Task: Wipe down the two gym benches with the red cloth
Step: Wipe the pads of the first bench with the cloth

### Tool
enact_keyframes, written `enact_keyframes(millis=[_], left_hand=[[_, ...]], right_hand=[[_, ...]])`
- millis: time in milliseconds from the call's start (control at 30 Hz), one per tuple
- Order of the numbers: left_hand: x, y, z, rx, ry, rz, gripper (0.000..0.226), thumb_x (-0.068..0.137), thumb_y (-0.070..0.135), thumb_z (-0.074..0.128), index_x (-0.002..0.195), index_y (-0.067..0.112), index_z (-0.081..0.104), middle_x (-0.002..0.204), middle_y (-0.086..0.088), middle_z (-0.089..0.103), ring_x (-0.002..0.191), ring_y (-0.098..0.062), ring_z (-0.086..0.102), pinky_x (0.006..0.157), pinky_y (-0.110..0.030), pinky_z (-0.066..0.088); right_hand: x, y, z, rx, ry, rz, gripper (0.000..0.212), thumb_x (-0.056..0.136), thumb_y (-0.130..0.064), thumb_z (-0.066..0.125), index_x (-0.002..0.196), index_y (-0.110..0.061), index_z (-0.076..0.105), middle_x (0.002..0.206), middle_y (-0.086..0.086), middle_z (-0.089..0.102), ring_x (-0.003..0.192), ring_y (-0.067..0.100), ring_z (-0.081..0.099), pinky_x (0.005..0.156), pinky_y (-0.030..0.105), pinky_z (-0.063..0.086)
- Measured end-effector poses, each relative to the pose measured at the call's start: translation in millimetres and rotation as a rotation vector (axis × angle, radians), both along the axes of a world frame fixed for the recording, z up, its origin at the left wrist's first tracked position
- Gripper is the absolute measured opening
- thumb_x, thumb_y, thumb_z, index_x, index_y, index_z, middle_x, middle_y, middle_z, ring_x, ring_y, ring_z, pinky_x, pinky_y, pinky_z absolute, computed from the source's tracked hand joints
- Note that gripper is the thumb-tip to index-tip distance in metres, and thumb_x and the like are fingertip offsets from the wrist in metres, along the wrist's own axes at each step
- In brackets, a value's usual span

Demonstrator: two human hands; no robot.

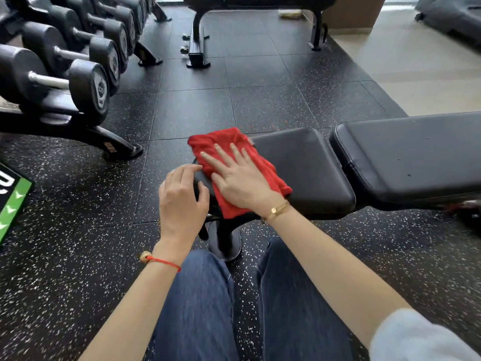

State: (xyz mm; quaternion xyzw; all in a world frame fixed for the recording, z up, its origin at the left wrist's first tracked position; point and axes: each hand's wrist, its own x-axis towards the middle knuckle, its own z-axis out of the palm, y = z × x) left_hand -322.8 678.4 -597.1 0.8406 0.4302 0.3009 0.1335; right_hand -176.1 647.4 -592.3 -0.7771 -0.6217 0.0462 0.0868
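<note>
Two knees in blue jeans (197, 308) sit closest, low in the middle, and a pale sleeve (416, 340) peeks in at the bottom right corner. Two bare arms reach out from there. One red string bracelet (162, 261) is on the left wrist and one gold bracelet (276, 211) is on the right wrist.

One red cloth (229, 144) lies on the left end of the near bench (307, 173), hanging a little over the end and the front edge of the seat pad. The right hand (240, 178) lies flat on top of the cloth, with its fingers straight and spread apart, pressing it onto the pad. The left hand (182, 196) is at the very end of the seat, just beside the cloth. Its fingers are bent and loose, with the tips touching the end edge of the pad. It holds nothing that can be seen.

This bench has two black pads, a short seat and a longer back pad (411, 157), which is cut off by the right edge. One round foot (225, 243) shows under the seat, partly hidden by the left hand and the knees.

One more bench (257, 1) stands at the far top, and only its legs and the underside show. One rack of dumbbells (86, 82) fills the top left; about six can be counted, and the far ones are too bunched up to count. One green and black mat (13, 201) is cut off by the left edge. All of it stands on the speckled black floor (78, 204).
</note>
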Motion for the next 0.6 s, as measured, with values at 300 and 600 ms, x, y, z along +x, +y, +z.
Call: enact_keyframes(millis=[300,600], left_hand=[[37,6,-6,-0.014,-0.017,-0.091,0.033,0.09,0.017,0.057,0.123,0.014,0.061,0.13,-0.004,0.06,0.124,-0.025,0.051,0.106,-0.04,0.036],[71,13,-14,-0.009,0.046,-0.095,0.031,0.092,0.028,0.053,0.12,0.016,0.063,0.131,-0.002,0.059,0.127,-0.024,0.048,0.113,-0.045,0.029]], right_hand=[[72,-75,-1,0.041,0.013,-0.23,0.054,0.101,-0.038,0.037,0.152,-0.041,0.02,0.163,-0.002,0.016,0.15,0.028,0.011,0.121,0.041,0.0],[75,-87,-2,0.015,0.007,-0.304,0.056,0.101,-0.041,0.033,0.152,-0.047,0.01,0.164,-0.002,0.006,0.151,0.03,0.002,0.121,0.048,-0.004]])
